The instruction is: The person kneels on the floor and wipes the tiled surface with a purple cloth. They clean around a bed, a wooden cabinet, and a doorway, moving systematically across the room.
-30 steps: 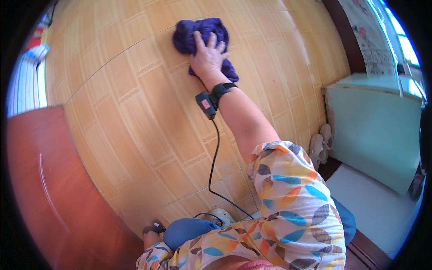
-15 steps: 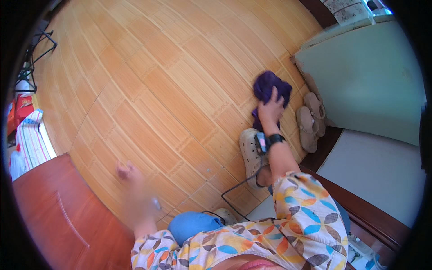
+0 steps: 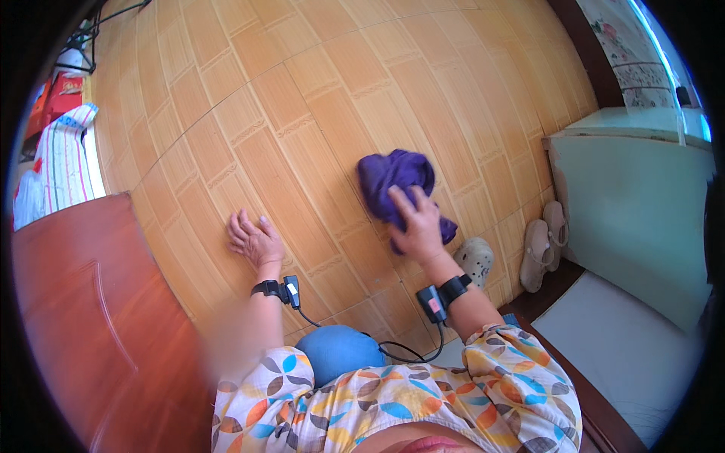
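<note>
My right hand [image 3: 418,226] lies palm-down on a crumpled purple cloth rag [image 3: 394,178], fingers spread across its near edge and pressing it to the floor; whether the fingers are curled into the fabric or only laid flat on it, I cannot tell. The rag sits on the tan wood-pattern tiled floor [image 3: 317,98], right of centre, most of it showing beyond my fingertips. A black wrist-worn device with a small red-marked box [image 3: 440,297] is strapped around my right wrist, a thin black cable running from it back toward my body.

My left hand [image 3: 255,238] is flat on the same floor, fingers released and splayed, holding nothing, well apart from the rag. A matching black strap with a small box [image 3: 278,289] circles that wrist.

Just right of my right forearm: one pale perforated clog [image 3: 473,260], then a pair of beige slippers [image 3: 542,243] near the foot of a pale green cabinet [image 3: 634,219]. To my left: a reddish-brown wooden panel [image 3: 83,317]. Upper left: a striped cloth [image 3: 62,155].
</note>
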Available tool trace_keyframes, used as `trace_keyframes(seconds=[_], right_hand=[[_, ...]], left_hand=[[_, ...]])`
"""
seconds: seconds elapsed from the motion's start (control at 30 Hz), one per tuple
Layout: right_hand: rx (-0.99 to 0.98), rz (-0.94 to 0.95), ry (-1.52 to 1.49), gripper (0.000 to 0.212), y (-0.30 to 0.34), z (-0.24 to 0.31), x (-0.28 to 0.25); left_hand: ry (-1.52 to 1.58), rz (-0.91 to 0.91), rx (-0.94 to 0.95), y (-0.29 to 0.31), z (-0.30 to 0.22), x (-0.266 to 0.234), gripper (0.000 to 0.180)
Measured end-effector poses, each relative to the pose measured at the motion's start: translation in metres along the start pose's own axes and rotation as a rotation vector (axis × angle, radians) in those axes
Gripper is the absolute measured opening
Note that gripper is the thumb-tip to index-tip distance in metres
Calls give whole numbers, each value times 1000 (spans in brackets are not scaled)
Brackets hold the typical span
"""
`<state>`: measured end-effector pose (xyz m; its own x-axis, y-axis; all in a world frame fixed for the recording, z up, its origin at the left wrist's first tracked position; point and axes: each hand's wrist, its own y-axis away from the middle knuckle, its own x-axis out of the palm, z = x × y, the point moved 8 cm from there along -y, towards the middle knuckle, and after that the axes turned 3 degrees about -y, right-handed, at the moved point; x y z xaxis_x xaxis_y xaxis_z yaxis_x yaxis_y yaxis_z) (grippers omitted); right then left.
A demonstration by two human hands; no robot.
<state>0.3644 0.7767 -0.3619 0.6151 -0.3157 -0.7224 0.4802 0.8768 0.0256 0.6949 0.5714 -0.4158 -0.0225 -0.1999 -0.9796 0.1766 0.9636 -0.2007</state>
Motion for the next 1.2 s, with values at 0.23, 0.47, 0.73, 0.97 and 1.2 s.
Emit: trace_keyframes(seconds=[0.23,0.47,0.73,0.97,1.2], right_hand=[[-52,118,271,85,-17,7,39],[443,-370,325,89,-30,-140,-51],[631,-832,-206,89,64,-273,-181],[970,-667,268,97,7,-325,-177],[615,-632,351,94,-164,-298,-170]], left_hand=[[21,-58,27,-2,0,4,53],[-27,-51,53,-6,-9,-9,52],[-45,-55,43,-7,-3,-4,50],[-105,-66,77,-13,4,6,51],[-91,-17,56,-10,7,10,54]])
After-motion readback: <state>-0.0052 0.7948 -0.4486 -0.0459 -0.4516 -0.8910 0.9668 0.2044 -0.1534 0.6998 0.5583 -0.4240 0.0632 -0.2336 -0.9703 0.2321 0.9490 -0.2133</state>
